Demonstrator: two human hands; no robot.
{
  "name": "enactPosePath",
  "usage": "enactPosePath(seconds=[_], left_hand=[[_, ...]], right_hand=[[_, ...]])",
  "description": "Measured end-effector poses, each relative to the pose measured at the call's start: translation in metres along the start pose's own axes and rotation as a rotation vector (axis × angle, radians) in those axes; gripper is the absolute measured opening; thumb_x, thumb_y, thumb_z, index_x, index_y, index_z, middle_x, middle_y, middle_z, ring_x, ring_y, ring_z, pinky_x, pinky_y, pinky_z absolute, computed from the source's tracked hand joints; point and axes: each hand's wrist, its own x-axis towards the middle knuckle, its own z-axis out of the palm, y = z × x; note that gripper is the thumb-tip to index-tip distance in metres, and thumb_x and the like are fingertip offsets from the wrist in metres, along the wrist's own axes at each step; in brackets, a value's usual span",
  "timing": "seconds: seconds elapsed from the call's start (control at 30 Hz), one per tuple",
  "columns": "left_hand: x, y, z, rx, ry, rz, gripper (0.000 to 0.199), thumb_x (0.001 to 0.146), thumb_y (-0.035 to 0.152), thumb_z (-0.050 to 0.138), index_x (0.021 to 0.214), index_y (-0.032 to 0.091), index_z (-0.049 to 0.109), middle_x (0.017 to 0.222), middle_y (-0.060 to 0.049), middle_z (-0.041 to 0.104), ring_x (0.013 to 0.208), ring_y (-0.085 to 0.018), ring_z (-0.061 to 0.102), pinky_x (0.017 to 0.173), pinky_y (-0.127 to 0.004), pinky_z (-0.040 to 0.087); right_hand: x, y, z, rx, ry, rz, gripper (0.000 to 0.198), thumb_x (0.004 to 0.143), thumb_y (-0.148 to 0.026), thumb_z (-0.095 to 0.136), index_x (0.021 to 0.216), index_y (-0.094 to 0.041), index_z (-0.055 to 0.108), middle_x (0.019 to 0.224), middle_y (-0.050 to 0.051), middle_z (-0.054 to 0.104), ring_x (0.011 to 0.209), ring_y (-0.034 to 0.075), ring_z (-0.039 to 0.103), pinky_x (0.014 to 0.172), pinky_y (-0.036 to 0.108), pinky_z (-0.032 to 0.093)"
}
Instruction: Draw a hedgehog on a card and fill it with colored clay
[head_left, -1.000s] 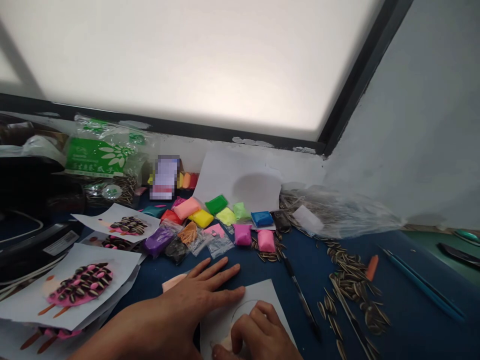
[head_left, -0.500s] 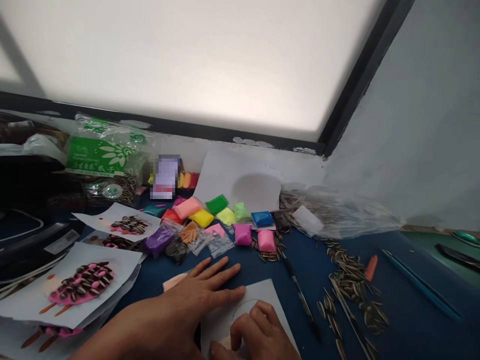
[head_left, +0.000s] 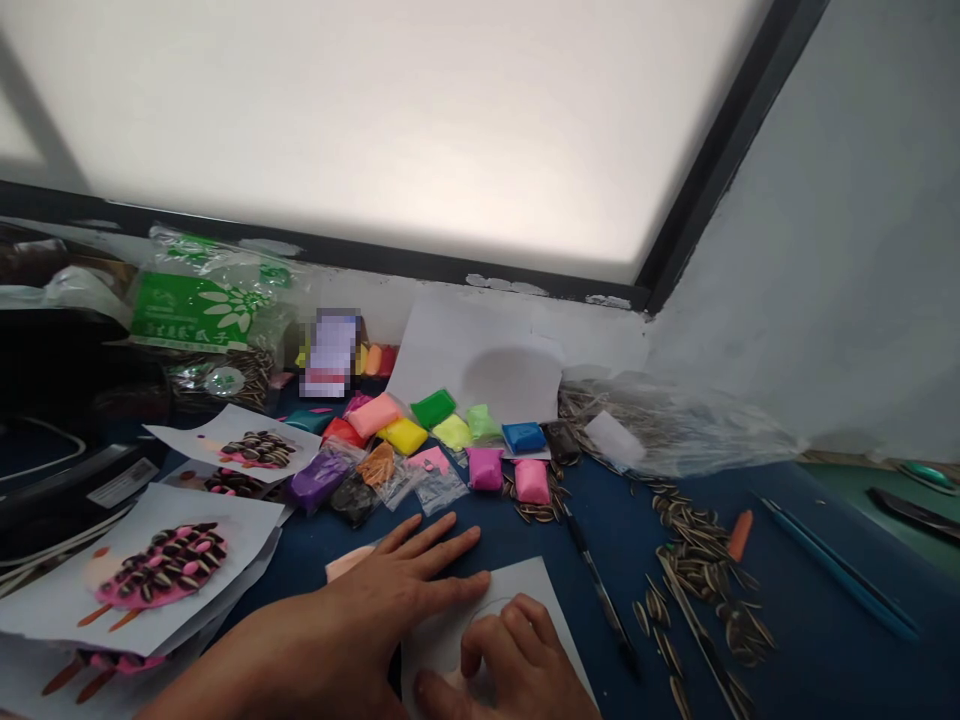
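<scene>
Right-hand grip shifted its thumb left, white paper lying beneath

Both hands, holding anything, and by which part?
The left hand lies spread partly over the white paper, gripping nothing; whether the right hand holds anything can't be told.
</scene>
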Motion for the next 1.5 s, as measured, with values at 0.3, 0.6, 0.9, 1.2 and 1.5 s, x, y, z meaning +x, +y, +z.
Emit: enactPosePath(seconds=[0.3,0.6,0.9,1.2,1.5], left_hand=[[0.0,-0.006,0.005,-0.03,0.042,0.029,0.106,0.059,0.053,0.089,0.151,0.038,0.039,0.164,-0.005,0.017,0.15,-0.041,0.014,0.119,-0.064,0.013],[-0.001,-0.004,0.004,-0.039,0.035,0.011,0.105,0.06,0.052,0.088,0.151,0.039,0.038,0.164,-0.004,0.018,0.15,-0.041,0.014,0.119,-0.065,0.012],[-0.001,0.009,-0.005,0.019,-0.037,-0.07,0.103,0.063,0.058,0.083,0.152,0.035,0.037,0.164,-0.006,0.016,0.15,-0.041,0.013,0.118,-0.065,0.015],[0.0,0.007,-0.005,0.009,-0.057,-0.082,0.105,0.062,0.059,0.084,0.152,0.036,0.035,0.164,-0.004,0.013,0.15,-0.041,0.009,0.118,-0.066,0.011],[-0.002,0.011,-0.005,-0.001,-0.036,-0.065,0.103,0.064,0.057,0.084,0.152,0.033,0.038,0.164,-0.008,0.015,0.15,-0.042,0.01,0.118,-0.066,0.012]], right_hand=[[0.012,0.015,-0.022,0.145,-0.048,-0.092,0.046,0.105,-0.043,0.035,0.08,-0.025,0.069,0.062,-0.001,0.05,0.055,0.015,0.043,0.06,0.03,0.037],[0.0,0.037,-0.03,0.012,-0.179,-0.152,0.04,0.094,-0.054,0.057,0.067,-0.025,0.064,0.061,-0.002,0.046,0.058,0.016,0.047,0.064,0.031,0.042],[-0.001,0.036,-0.026,0.037,-0.223,-0.304,0.017,0.088,-0.04,0.068,0.078,-0.028,0.061,0.067,-0.004,0.052,0.066,0.016,0.052,0.073,0.031,0.043],[0.011,0.033,-0.035,0.163,-0.092,-0.252,0.024,0.102,-0.039,0.052,0.085,-0.031,0.066,0.069,-0.004,0.054,0.063,0.014,0.052,0.07,0.028,0.042],[0.008,0.035,-0.033,0.143,-0.101,-0.32,0.017,0.099,-0.03,0.055,0.085,-0.027,0.064,0.068,-0.005,0.054,0.06,0.013,0.049,0.074,0.031,0.041]])
